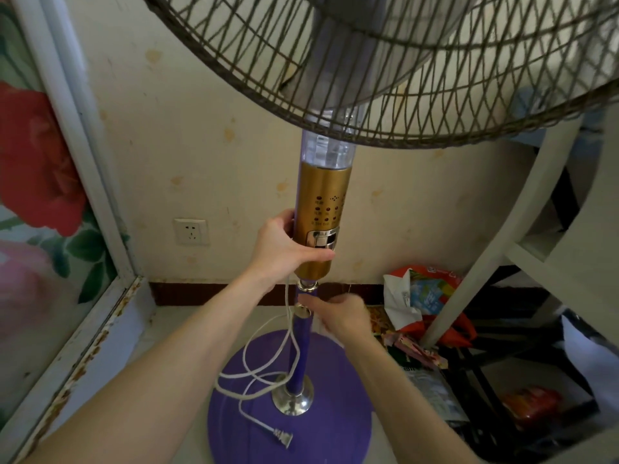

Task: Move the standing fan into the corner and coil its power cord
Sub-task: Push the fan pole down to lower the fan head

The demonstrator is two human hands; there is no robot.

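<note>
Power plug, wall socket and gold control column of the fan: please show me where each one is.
power plug (280,437): head view, on the plug body lying on the purple base.
wall socket (191,232): head view, middle of its white faceplate.
gold control column (323,192): head view, on its bare upper front.

Looks like a lived-in home room, a corner of it. Stained cream wall (207,135) carrying a white wall socket (191,232), dark skirting board (207,294) running along a pale tiled floor (174,333). Flower-printed panel (37,169) in a worn white frame standing left; snack wrappers (422,296) lying right under white furniture (522,209).
</note>
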